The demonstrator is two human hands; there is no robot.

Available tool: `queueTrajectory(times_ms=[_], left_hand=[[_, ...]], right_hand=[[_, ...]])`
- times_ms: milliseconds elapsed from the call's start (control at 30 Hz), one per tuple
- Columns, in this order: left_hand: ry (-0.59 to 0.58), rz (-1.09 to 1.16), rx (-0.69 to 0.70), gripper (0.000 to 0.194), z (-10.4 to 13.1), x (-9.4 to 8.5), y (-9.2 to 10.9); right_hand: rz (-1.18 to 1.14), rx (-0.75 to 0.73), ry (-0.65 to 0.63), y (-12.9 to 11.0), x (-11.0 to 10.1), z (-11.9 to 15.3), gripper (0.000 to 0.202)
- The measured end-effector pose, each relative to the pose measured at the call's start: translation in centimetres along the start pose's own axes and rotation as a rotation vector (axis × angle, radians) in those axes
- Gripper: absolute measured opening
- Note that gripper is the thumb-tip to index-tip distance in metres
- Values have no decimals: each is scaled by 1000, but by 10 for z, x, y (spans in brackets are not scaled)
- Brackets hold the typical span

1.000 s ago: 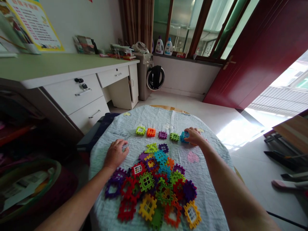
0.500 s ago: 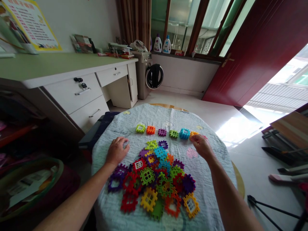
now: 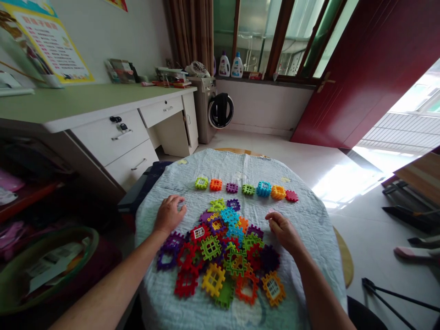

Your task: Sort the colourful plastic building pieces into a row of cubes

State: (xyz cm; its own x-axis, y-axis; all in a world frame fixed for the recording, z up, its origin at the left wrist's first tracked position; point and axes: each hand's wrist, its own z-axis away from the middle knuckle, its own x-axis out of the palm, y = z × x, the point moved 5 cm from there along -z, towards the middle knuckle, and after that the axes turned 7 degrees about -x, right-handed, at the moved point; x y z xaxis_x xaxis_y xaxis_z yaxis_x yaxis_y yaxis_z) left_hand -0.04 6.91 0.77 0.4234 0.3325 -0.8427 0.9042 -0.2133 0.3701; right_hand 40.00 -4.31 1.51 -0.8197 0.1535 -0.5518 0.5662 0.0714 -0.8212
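Centrally, tile pile between left hand and right hand, both with fingers parted.

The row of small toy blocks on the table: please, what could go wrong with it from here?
The yellow block and the pinkish-red block sit very close, so bumping one could push the other out of line.
The cloth is wrinkled; if an arm drags it, the row might shift.
The right hand is beside the heap, and a sideways move could scatter loose pieces.
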Motion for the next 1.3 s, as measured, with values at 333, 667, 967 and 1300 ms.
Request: queueTrajectory(times_ms=[333, 667, 967, 1300], left_hand=[[5, 0, -9, 21, 0, 0, -1], [9, -5, -11, 22, 0, 2, -3], [0, 0, -11, 20, 1, 0, -1], [-28, -15, -25, 22, 0, -1, 1]], right_hand=[[-389, 204, 35, 9, 15, -3, 31], [-383, 216, 45, 15, 13, -3, 44], [-135, 144, 7, 8, 8, -4, 19], [60, 84, 51, 8, 2, -3, 20]])
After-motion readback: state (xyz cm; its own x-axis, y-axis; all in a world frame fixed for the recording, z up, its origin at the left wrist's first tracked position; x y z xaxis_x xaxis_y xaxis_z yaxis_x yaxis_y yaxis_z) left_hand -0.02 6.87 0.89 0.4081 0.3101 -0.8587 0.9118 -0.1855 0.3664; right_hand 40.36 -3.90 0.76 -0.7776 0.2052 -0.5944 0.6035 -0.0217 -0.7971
